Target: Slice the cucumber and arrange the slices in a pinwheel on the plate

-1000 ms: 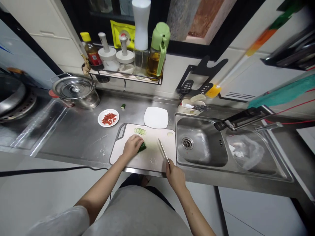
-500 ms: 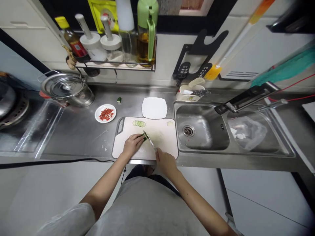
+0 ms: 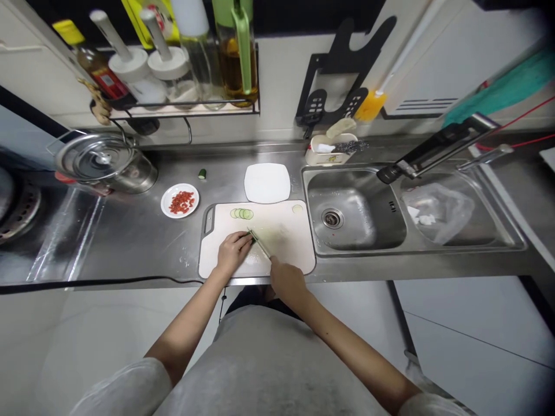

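My left hand (image 3: 234, 251) is closed round a piece of cucumber (image 3: 253, 236) on the white cutting board (image 3: 225, 231); the fingers hide most of it. In my right hand (image 3: 287, 281) is the handle of a knife (image 3: 261, 245). Its blade slants up and left, with the tip at the right end of the cucumber. A short overlapping row of cucumber slices (image 3: 241, 214) lies near the board's top edge. One single slice (image 3: 297, 208) rests in the top right corner.
Behind the board lies a white square plate (image 3: 267, 182). To the left are a small plate (image 3: 165, 203) of red pieces, a cucumber end (image 3: 202, 173) and a lidded steel pot (image 3: 139, 172). On the right is a double sink (image 3: 359, 214), with a plastic bag (image 3: 455, 211) in its far basin.
The camera view has shifted slightly. The knife blade has turned more upright, showing a thinner edge, against the cucumber. Both hands keep their hold.
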The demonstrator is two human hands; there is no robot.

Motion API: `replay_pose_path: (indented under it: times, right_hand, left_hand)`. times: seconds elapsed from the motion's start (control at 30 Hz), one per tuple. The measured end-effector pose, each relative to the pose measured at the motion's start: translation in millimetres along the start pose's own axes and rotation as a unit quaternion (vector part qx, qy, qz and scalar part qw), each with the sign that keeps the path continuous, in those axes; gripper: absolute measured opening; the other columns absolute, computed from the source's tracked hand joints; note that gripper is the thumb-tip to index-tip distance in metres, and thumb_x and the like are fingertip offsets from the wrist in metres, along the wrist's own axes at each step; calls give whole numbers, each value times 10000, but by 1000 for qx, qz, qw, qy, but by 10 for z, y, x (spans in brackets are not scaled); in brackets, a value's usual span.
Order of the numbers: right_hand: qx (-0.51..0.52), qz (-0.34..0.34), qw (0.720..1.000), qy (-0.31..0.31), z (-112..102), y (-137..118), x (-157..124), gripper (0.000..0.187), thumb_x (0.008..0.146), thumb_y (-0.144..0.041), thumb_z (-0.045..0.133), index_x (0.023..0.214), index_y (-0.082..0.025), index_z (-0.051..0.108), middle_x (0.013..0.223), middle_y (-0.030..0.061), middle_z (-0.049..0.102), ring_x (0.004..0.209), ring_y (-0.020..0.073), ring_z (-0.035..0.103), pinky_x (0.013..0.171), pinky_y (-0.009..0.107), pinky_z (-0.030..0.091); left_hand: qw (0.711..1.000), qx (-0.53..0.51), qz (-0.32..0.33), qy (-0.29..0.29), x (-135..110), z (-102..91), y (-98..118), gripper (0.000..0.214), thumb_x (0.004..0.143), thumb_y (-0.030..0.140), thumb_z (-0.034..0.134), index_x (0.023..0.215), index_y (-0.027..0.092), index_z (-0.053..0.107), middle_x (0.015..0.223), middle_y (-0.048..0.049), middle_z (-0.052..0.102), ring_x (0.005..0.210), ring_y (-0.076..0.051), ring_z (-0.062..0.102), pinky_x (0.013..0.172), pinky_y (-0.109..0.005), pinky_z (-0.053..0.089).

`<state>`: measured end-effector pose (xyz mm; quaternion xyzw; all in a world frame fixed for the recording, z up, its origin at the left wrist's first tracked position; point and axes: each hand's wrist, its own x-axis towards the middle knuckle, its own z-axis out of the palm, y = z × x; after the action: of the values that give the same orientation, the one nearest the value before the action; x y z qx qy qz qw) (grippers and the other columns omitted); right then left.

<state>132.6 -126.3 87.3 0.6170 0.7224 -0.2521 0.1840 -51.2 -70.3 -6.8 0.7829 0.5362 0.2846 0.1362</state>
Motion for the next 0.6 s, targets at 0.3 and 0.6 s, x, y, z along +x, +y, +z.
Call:
replay_pose_path:
  times: [0.3, 0.6]
  right_hand:
    - [-1, -9, 1000, 16, 53, 0, 32, 315, 943, -130, 367, 1236, -123, 482, 845, 142, 699, 802, 215, 697, 640, 259, 484]
    - [13, -7, 1000, -5, 8, -39, 91, 343, 920, -135, 396, 1252, -98, 472, 860, 158, 699, 830, 235, 696, 663, 275, 499]
  left_hand:
    - [1000, 21, -5, -11, 15, -2, 6, 218, 916, 303, 515, 972, 232, 714, 1039, -53, 682, 935, -175, 624, 819, -316, 515]
    - [999, 34, 6, -10, 20, -6, 6, 233, 921, 313, 499, 949, 237, 717, 1034, -55, 677, 911, -176, 623, 804, -315, 516]
